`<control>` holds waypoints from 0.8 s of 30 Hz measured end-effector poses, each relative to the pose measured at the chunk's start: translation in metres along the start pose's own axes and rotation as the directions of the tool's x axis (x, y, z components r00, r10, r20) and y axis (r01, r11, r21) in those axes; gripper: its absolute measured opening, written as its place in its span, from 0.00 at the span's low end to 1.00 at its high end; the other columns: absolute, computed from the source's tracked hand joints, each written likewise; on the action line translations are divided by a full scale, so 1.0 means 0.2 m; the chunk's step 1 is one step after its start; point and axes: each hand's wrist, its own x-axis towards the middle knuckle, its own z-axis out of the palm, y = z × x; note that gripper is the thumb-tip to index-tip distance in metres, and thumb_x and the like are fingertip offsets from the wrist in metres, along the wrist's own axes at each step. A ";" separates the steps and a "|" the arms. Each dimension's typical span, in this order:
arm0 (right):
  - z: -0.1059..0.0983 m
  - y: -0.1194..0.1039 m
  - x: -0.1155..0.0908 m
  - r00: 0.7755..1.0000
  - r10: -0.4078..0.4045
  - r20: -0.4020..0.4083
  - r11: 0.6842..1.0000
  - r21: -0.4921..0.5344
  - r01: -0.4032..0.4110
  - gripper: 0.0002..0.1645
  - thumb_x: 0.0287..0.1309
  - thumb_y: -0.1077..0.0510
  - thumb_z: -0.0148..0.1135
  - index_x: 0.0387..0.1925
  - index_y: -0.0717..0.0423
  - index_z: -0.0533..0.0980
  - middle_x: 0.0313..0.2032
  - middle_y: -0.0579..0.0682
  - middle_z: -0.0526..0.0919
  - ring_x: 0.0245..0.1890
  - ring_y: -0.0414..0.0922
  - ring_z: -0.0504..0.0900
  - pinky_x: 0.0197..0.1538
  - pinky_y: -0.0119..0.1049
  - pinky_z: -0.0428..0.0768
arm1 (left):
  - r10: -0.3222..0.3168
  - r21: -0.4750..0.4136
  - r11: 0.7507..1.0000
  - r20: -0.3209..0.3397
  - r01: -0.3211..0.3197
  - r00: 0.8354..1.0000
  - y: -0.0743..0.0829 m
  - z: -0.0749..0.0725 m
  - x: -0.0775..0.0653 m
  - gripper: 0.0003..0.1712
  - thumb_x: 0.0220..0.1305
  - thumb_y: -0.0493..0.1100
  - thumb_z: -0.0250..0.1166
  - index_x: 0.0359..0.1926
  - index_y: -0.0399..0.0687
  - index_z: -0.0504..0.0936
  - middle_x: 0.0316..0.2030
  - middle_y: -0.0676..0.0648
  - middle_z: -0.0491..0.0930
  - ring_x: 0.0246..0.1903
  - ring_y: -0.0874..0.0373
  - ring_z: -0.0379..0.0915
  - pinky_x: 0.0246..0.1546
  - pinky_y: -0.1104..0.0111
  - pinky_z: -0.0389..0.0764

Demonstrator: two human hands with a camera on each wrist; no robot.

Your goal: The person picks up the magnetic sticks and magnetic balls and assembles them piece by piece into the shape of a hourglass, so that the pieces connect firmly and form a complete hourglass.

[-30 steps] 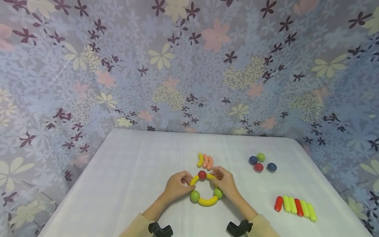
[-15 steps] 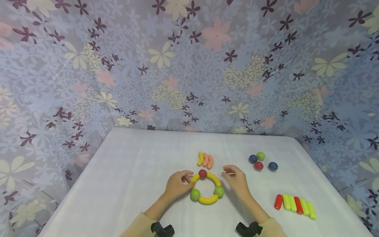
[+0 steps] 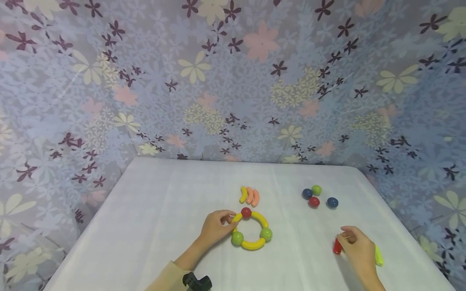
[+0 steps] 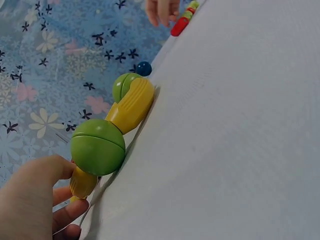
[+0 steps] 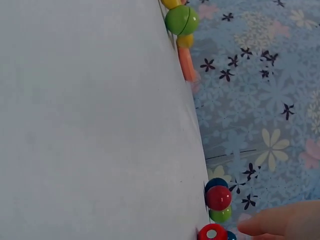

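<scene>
Right hand is poised at a red stick, fingertips by its far end; cannot tell whether it is gripping. Yellow-green stick is showing past that hand's other side. Left hand is pinching a yellow segment of the ring, which is lying on the white-covered table, two green balls and a top red ball alternating with three yellow arcs. Just beyond, one yellow and two pink curved pieces are lying side by side. Farther right, a loose cluster of blue, red and green balls is sitting. Flowered cloth is hanging behind.
</scene>
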 end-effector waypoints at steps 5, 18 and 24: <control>0.00 0.03 -0.01 0.997 0.007 0.073 0.998 -0.064 -0.002 0.19 0.48 0.64 0.67 0.43 0.71 0.76 0.29 0.61 0.84 0.23 0.38 0.78 0.25 0.25 0.71 | -0.004 -0.004 1.000 -0.002 0.004 1.000 0.00 0.00 0.00 0.14 0.53 0.48 0.69 0.42 0.52 0.85 0.23 0.58 0.77 0.21 0.68 0.60 0.26 0.76 0.63; 0.04 -0.04 0.02 0.972 -0.045 0.232 0.982 -0.167 0.085 0.29 0.45 0.64 0.69 0.50 0.73 0.72 0.31 0.62 0.82 0.28 0.48 0.78 0.33 0.40 0.79 | 0.030 0.045 0.999 0.004 -0.031 1.000 0.00 -0.01 -0.01 0.20 0.51 0.44 0.69 0.48 0.51 0.82 0.20 0.59 0.75 0.18 0.71 0.60 0.28 0.78 0.66; 0.07 -0.07 0.01 0.970 0.025 0.242 0.994 -0.109 0.001 0.29 0.51 0.64 0.67 0.54 0.71 0.70 0.39 0.67 0.82 0.33 0.53 0.80 0.35 0.41 0.83 | 0.017 0.069 0.997 0.015 -0.018 1.000 0.01 -0.01 -0.01 0.19 0.52 0.46 0.68 0.47 0.52 0.83 0.19 0.60 0.74 0.20 0.71 0.61 0.30 0.76 0.65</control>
